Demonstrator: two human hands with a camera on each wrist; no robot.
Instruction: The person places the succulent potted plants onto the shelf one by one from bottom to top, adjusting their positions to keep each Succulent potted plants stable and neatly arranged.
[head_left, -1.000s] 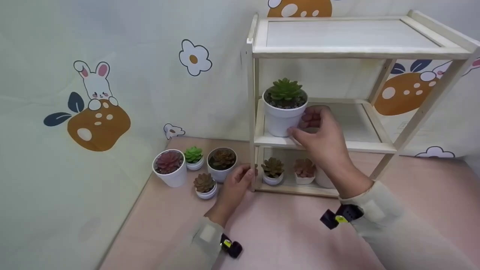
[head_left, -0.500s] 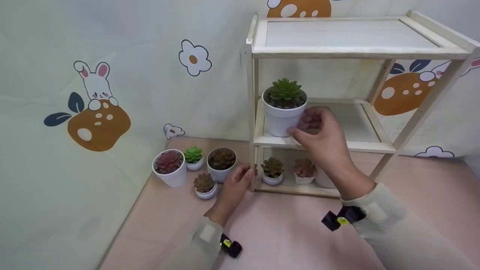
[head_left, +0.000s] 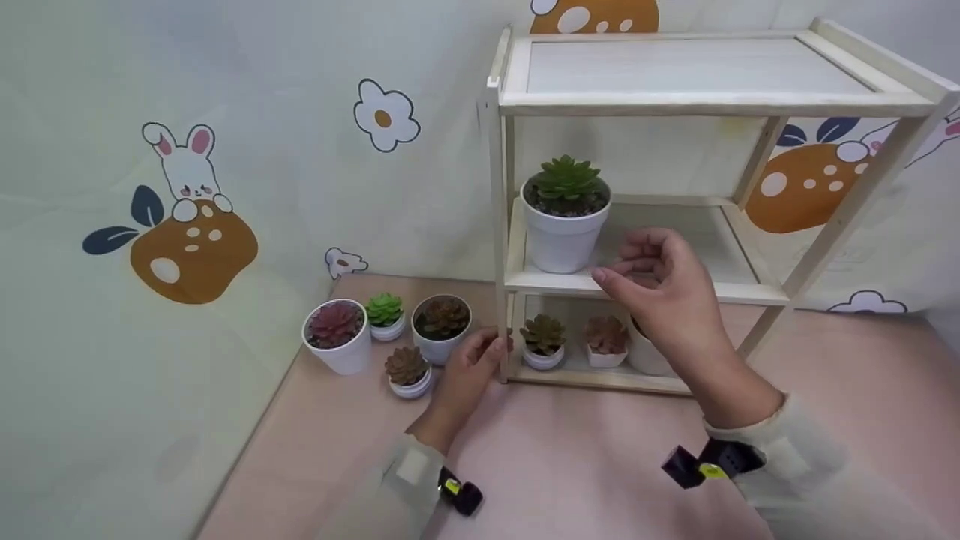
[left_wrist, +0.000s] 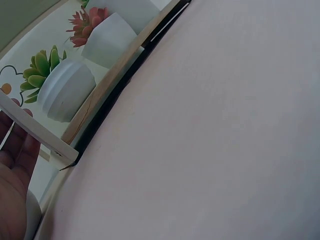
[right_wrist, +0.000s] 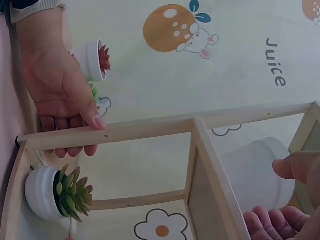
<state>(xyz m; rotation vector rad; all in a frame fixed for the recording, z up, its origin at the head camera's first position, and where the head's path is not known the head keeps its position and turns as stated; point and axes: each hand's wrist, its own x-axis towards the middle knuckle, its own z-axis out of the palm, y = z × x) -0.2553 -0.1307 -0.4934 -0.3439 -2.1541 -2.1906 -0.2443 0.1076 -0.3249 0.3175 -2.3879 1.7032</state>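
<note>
The potted green succulent (head_left: 566,221), a rosette of pointed leaves in a tapered white pot (dark, gritty filling shows around the leaves), stands upright at the left end of the middle shelf (head_left: 712,240), near its front edge. The right hand (head_left: 675,292) is just beside the pot, thumb and fingers parted. The pale wooden shelf unit (head_left: 697,67) stands upright with three tiers; the left hand (head_left: 466,371) grips its left front post (head_left: 496,225) low down.

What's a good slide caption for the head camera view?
Right hand beside a potted green succulent on the middle shelf; left hand holding a post of the wooden rack.
</note>
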